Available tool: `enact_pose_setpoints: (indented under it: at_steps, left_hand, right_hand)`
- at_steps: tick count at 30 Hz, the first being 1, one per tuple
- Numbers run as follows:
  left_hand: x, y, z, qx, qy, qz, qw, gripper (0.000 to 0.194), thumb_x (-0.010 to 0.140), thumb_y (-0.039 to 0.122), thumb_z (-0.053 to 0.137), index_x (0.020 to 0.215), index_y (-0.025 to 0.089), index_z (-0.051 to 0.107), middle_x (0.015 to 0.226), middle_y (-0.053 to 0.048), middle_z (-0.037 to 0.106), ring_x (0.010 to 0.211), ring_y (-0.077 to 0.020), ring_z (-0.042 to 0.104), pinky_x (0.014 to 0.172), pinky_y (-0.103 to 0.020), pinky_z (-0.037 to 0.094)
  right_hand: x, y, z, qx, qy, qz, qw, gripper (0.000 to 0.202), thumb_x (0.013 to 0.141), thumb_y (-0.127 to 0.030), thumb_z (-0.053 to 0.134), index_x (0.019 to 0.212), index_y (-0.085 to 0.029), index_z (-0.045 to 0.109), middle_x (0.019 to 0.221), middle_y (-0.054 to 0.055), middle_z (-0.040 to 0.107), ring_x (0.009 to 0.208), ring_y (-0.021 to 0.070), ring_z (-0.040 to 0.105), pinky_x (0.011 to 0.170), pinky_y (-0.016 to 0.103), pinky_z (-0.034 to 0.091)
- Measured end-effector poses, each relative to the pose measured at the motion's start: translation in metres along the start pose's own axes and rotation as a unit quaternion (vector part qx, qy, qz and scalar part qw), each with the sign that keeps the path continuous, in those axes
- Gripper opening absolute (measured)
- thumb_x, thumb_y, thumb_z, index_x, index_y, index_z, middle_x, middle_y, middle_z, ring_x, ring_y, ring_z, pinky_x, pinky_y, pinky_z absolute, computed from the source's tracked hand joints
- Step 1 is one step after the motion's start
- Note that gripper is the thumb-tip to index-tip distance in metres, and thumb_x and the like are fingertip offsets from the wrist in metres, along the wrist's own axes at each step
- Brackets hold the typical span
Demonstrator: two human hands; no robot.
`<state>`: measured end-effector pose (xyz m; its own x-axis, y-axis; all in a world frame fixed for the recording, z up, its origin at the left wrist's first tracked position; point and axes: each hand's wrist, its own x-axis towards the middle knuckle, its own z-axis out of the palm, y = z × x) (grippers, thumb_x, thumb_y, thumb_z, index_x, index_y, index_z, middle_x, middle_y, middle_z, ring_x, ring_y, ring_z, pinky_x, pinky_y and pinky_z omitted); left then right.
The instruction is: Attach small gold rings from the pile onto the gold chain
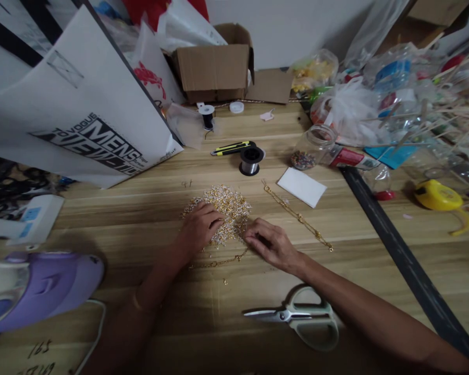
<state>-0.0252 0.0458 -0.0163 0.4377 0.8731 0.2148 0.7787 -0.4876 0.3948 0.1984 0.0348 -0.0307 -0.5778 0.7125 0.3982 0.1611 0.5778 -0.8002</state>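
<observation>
At mid-frame, my left hand (pixel 198 228), its grip impossible to tell, rested against the heaped metal bits (pixel 231 202); my right hand (pixel 274 245) seemingly pinched the gold chain (pixel 214 264) just below, probably to steady it.

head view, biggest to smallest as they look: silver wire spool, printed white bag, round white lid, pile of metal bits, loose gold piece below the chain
1. printed white bag
2. pile of metal bits
3. silver wire spool
4. round white lid
5. loose gold piece
</observation>
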Motion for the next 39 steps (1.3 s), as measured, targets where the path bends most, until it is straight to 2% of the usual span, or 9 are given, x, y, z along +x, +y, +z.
enact_pose_setpoints:
  at_steps: [16,28,39]
  left_hand:
    - [0.0038,0.0044,-0.0020,0.058,-0.037,0.009,0.998,0.018,0.087,0.018,0.047,0.077,0.017,0.062,0.077,-0.004,0.056,0.084,-0.0195,0.047,0.081,-0.034,0.040]
    - [0.0055,0.0040,-0.0023,0.037,-0.027,0.002,0.999,0.015,0.085,0.017,0.049,0.074,0.017,0.058,0.076,-0.004,0.056,0.082,-0.0188,0.047,0.078,-0.033,0.041]
    - [0.0025,-0.0010,-0.0026,-0.043,-0.002,-0.059,0.997,0.010,0.083,0.015,0.049,0.077,0.017,0.057,0.081,-0.003,0.059,0.075,-0.0143,0.054,0.071,-0.027,0.042]
  right_hand:
    - [0.0006,-0.0003,-0.0001,0.000,0.000,0.002,1.000,0.008,0.088,-0.017,0.048,0.084,-0.016,0.055,0.077,0.005,0.054,0.071,0.0141,0.051,0.063,0.027,0.043]
    - [0.0012,-0.0007,-0.0008,-0.001,0.001,-0.002,1.000,0.008,0.088,-0.017,0.048,0.083,-0.017,0.055,0.076,0.004,0.053,0.070,0.0140,0.051,0.062,0.027,0.043]
    - [0.0006,-0.0003,-0.0002,0.008,-0.003,0.005,1.000,0.006,0.086,-0.013,0.050,0.084,-0.017,0.055,0.077,0.004,0.053,0.071,0.0134,0.051,0.063,0.027,0.043]
